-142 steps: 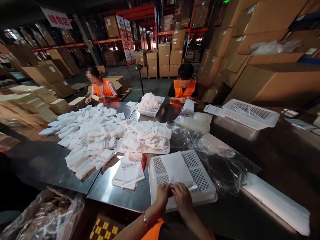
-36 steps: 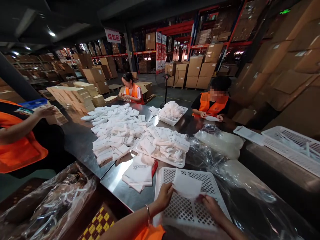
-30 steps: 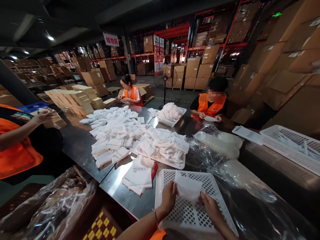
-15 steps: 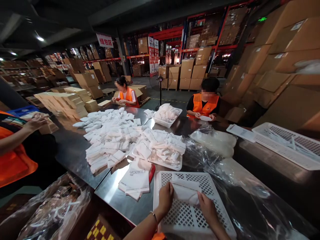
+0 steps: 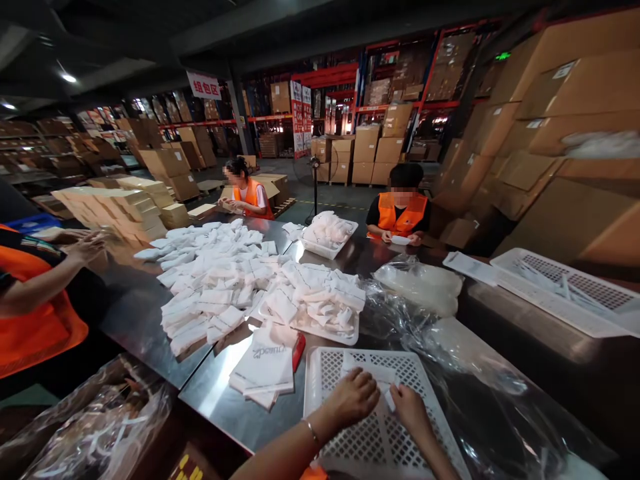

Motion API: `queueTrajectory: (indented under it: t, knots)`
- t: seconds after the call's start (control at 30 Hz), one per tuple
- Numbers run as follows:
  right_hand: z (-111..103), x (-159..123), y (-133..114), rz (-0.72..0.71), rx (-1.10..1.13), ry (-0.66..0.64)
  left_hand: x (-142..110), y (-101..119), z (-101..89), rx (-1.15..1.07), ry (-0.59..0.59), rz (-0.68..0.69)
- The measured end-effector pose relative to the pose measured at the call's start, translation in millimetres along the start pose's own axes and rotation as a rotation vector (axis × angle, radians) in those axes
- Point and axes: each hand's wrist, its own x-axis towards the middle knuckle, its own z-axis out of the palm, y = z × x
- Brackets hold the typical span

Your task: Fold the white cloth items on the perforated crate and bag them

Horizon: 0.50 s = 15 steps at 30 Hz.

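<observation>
At twelve o'clock on the white basket [image 5: 311, 383], one white packet [image 5: 376, 375] lies by both hands: right hand [image 5: 409, 408] pinching its right end, thumb and fingers closed; left hand [image 5: 354, 399] arching over it, fingers bent, and whether they grip, I can't tell. Printed bags [image 5: 264, 363] sit stacked at ten, a heaped tray [image 5: 353, 335] at eleven.

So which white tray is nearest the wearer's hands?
The perforated tray directly beneath the left hand and right hand. The heaped middle tray, heaped back tray and far-right tray with white strips all sit farther off.
</observation>
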Motion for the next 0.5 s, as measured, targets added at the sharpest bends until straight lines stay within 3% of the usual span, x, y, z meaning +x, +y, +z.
queueTrajectory:
  t: [0.07, 0.13, 0.23, 0.3, 0.33, 0.43, 0.5]
  knots:
    - [-4.1, -2.9, -2.0, 0.02, -0.039, 0.007, 5.3, 1.9, 5.6, 0.048, -0.046, 0.11]
    - [-4.7, -4.9, -9.7, -0.011, -0.094, 0.087, 8.2, 1.2, 8.6, 0.066, -0.082, 0.093]
    - [7.9, -0.6, -28.2, -0.3, -0.152, 0.255, 9.1, -3.6, 8.0, -0.018, -0.158, 0.065]
    - [23.5, 7.3, -36.6, -0.495, -0.124, 0.255, 7.4, -8.2, 6.4, -0.11, -0.2, 0.026]
    - [31.4, 11.7, -37.5, -0.526, -0.09, 0.231, 5.5, -10.5, 6.0, -0.173, -0.211, 0.003]
    - [48.5, 21.5, -26.6, -0.45, 0.003, 0.24, -4.3, -15.0, 8.4, -0.432, -0.179, -0.118]
    - [52.6, 24.1, -14.1, -0.381, 0.069, 0.271, -12.1, -14.3, 14.2, -0.577, -0.099, -0.29]
